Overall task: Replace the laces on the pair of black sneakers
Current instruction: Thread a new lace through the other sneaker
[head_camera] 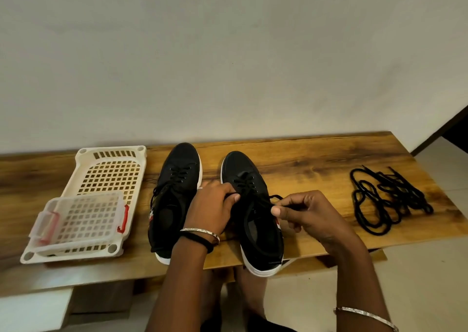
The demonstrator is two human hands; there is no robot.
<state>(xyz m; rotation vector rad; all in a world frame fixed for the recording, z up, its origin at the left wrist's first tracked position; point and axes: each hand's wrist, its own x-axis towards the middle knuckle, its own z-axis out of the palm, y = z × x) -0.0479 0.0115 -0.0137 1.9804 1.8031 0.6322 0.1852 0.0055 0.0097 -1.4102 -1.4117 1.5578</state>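
Fingers [276, 211] of right hand [311, 215] pinch a black lace [274, 197]. Left hand [212, 207] pinches the lace by the eyelets of the right sneaker [255, 233], which stands beside the left sneaker [174, 192] on the worktop [304, 164]. Loose laces [387, 200] are heaped at the right. The white basket [111, 152] holds a clear clip-lid box [83, 197].

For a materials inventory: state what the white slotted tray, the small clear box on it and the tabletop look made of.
White slotted tray: moulded plastic, matte off-white; the uniform grid of holes suggests it. Small clear box: translucent plastic, slightly glossy; the grid shows through it. Tabletop: wood or wood-look laminate, smooth; brown grain streaks, real or printed I cannot tell.
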